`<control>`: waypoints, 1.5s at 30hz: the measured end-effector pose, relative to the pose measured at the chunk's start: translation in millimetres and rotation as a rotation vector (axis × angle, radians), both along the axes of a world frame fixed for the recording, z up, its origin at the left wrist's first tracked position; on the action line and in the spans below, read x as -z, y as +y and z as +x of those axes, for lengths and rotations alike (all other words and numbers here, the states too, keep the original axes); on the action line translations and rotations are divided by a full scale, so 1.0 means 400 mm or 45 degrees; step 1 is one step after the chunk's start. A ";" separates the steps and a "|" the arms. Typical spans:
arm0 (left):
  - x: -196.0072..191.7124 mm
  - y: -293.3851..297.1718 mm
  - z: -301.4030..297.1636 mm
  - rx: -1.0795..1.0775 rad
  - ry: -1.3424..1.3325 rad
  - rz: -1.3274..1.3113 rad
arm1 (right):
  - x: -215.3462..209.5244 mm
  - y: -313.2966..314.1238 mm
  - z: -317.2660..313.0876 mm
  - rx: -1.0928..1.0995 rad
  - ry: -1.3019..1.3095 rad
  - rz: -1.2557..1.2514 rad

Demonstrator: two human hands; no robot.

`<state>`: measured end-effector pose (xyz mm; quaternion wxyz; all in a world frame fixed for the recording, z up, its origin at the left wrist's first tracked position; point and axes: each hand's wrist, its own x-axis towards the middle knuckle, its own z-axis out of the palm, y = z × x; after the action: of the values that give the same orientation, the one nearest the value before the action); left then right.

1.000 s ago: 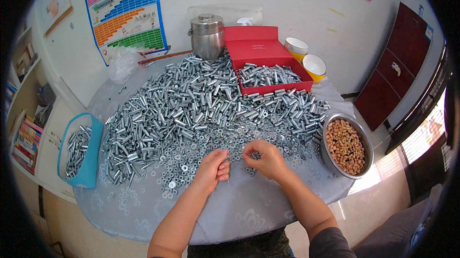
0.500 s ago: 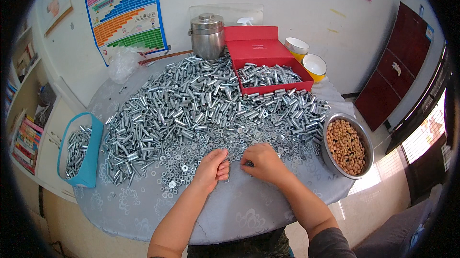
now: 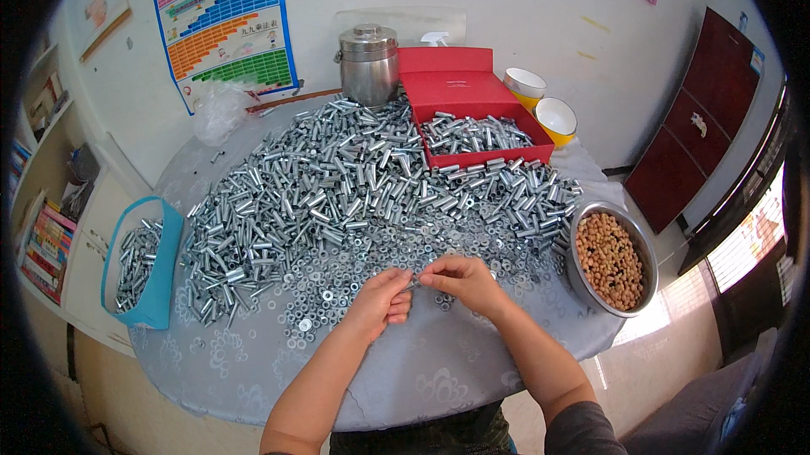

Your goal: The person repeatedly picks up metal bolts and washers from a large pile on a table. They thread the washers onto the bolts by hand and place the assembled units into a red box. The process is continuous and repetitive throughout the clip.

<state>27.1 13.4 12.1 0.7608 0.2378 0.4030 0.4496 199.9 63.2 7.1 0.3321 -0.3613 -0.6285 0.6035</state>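
Observation:
Above the near part of the table my two hands meet, fingertips almost touching. My left hand (image 3: pixel 381 301) is closed, thumb and forefinger pinching a small silvery metal piece (image 3: pixel 413 283) whose end shows between the hands. My right hand (image 3: pixel 462 283) pinches at that same spot; whatever its fingertips hold is too small to make out. Loose metal washers (image 3: pixel 329 295) lie scattered just beyond and to the left of my hands. Behind them spreads a large heap of shiny metal sleeves (image 3: pixel 278 193).
A blue basket (image 3: pixel 165 273) of metal parts stands left. Right is a steel bowl (image 3: pixel 645 290) with small brown round pieces. At the back are an open red box (image 3: pixel 494 156) full of metal parts, a steel canister (image 3: pixel 369 71), yellow-and-white bowls (image 3: pixel 557 121) and a plastic bag (image 3: pixel 221 113).
My right hand has risen from the washers and moved left, bringing its fingertips to those of my left hand. The left hand has shifted slightly right.

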 end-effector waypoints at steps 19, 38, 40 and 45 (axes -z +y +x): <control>0.012 0.003 -0.005 -0.107 -0.114 0.068 | 0.010 0.022 0.012 0.180 -0.718 1.250; 0.002 0.002 -0.012 -0.045 -0.147 0.123 | -0.034 0.003 0.008 0.195 -0.240 0.535; 0.000 0.002 -0.009 -0.056 -0.119 0.108 | -0.044 -0.002 0.006 0.133 -0.127 0.516; -0.004 0.001 -0.006 -0.075 -0.079 0.110 | -0.032 -0.008 -0.004 0.052 -0.038 0.579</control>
<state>24.8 13.6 13.7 0.7485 0.2444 0.3662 0.4959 198.3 60.2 19.8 0.4079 -0.2988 -0.7457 0.4338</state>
